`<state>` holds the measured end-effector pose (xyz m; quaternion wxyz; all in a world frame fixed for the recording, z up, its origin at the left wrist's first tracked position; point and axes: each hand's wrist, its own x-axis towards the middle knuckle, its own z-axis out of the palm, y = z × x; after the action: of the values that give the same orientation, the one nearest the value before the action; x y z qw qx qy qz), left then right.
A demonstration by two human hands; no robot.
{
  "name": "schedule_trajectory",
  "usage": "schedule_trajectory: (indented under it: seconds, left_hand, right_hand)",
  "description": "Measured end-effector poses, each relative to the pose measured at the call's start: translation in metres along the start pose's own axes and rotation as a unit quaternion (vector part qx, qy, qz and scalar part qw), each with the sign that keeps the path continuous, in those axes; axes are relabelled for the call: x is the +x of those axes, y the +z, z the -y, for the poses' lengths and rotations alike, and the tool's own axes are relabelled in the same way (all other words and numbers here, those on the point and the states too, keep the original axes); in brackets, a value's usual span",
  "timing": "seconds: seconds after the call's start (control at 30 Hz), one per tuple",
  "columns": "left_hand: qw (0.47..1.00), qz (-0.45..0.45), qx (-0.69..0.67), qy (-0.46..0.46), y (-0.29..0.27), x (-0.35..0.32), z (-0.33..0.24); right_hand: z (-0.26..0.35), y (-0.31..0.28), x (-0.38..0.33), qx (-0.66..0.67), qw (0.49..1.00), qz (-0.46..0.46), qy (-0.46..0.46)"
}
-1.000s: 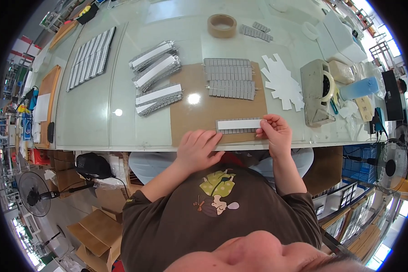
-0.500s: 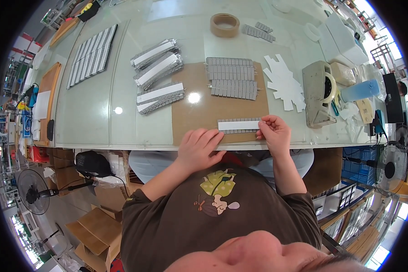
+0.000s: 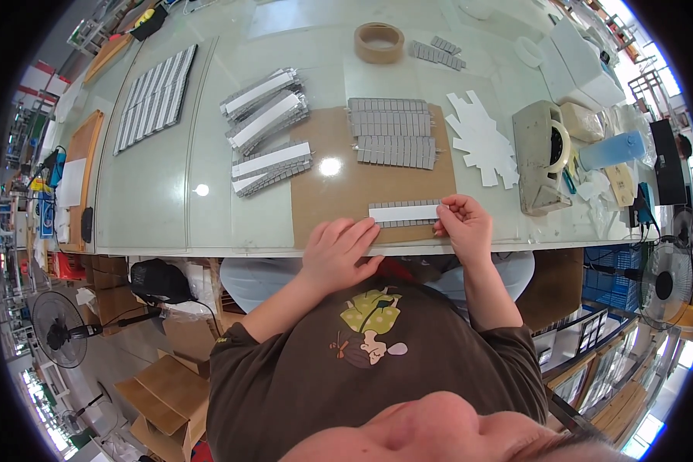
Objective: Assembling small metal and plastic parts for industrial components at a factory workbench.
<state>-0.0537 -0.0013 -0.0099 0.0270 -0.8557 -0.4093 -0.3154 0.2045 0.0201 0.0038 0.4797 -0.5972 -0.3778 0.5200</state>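
A white paper strip (image 3: pixel 404 214) lies lengthwise along a row of small grey blocks (image 3: pixel 408 225) near the front edge of a brown cardboard sheet (image 3: pixel 331 185). My right hand (image 3: pixel 466 227) pinches the strip's right end between thumb and fingers. At the left end, the fingertips of my left hand (image 3: pixel 340 250) touch the strip; that hand lies palm down with fingers stretched out. Beyond them, stacked rows of grey blocks (image 3: pixel 393 123) sit on the cardboard. To the right is a fanned pile of white strips (image 3: pixel 481 142).
Left of the cardboard lie grey rows topped with white strips (image 3: pixel 266 119). Farther left is a striped grey-and-white panel (image 3: pixel 155 96). A brown tape roll (image 3: pixel 379 44) and loose grey rows (image 3: pixel 437 54) are at the back. A tape dispenser (image 3: pixel 543 158) and blue bottle (image 3: pixel 612 150) stand right.
Both hands hold nearly the same places on the strip and row. The whole view has shifted very slightly; nothing was picked up or released.
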Motion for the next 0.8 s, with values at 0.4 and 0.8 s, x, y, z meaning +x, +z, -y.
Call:
schedule_trajectory:
  seconds: [0.4, 0.8]
  left_hand:
    - [1.000, 0.001, 0.007, 0.008, 0.002, 0.002, 0.001]
    - [1.000, 0.000, 0.020, 0.011, 0.001, 0.001, -0.002]
  right_hand:
    - [-0.009, -0.012, -0.007, 0.035, 0.997, -0.036, -0.052]
    - [-0.015, -0.043, -0.017, -0.183, 0.925, -0.140, -0.301]
